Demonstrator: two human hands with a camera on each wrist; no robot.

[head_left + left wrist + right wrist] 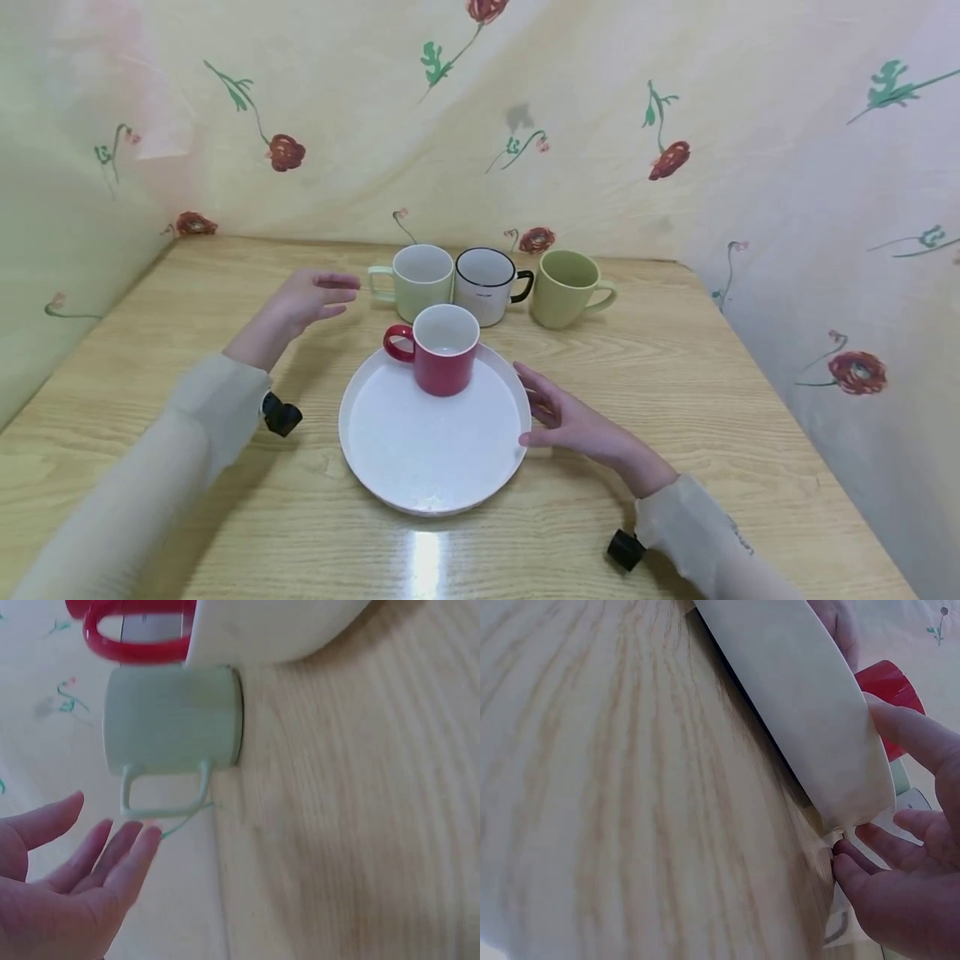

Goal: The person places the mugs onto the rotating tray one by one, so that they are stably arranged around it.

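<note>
A red mug (444, 367), white inside, stands upright toward the back of a round white tray (420, 450), its handle to the left. My left hand (311, 297) is raised with extended fingers, holding nothing; in the left wrist view its fingertips are near the handle of a pale green mug (172, 720) but apart from it. At the tray's right edge is my right hand (566, 421), fingers spread and loosely bent. In the right wrist view its thumb (907, 727) touches the tray's rim, with the other fingers beside the outer wall.
Behind the tray, a white mug (483, 292) with a black rim and handle stands between the pale green mug and a yellow-green mug (562, 292). All rest on a wooden table (750, 467). Flower-patterned cloth (360, 150) hangs behind and at the sides.
</note>
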